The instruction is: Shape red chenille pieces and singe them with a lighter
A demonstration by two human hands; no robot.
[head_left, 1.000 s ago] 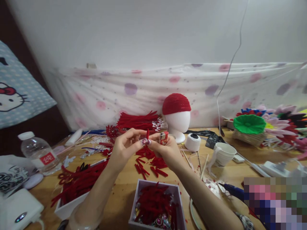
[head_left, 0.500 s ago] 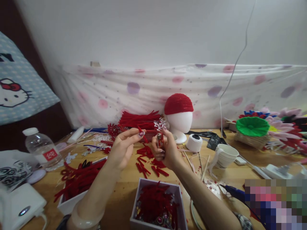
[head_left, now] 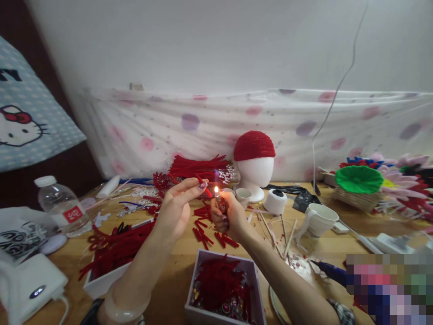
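Note:
Between thumb and fingers, my left hand [head_left: 177,205] pinches a short red chenille stem [head_left: 207,192], its tip slanting down to the right. My right hand [head_left: 232,214] is wrapped round a lighter [head_left: 221,204] with its thumb at the top. A small flame [head_left: 216,190] burns from the lighter, close beside the stem's tip; whether it touches cannot be made out. Below the hands, several cut red chenille pieces [head_left: 202,235] lie on the wooden table.
A pale box [head_left: 191,295] of red pieces and beads stands in front; another white box [head_left: 101,282] of red stems is at left. Behind stands a foam head [head_left: 259,171] with a red cap. A white cup [head_left: 321,221], thread spool [head_left: 275,203] and glue gun [head_left: 329,271] are at right.
The lighter, unlit before, now shows a flame. My right hand has come slightly left, bringing the lighter nearer the stem in my left hand. The view has shifted a little.

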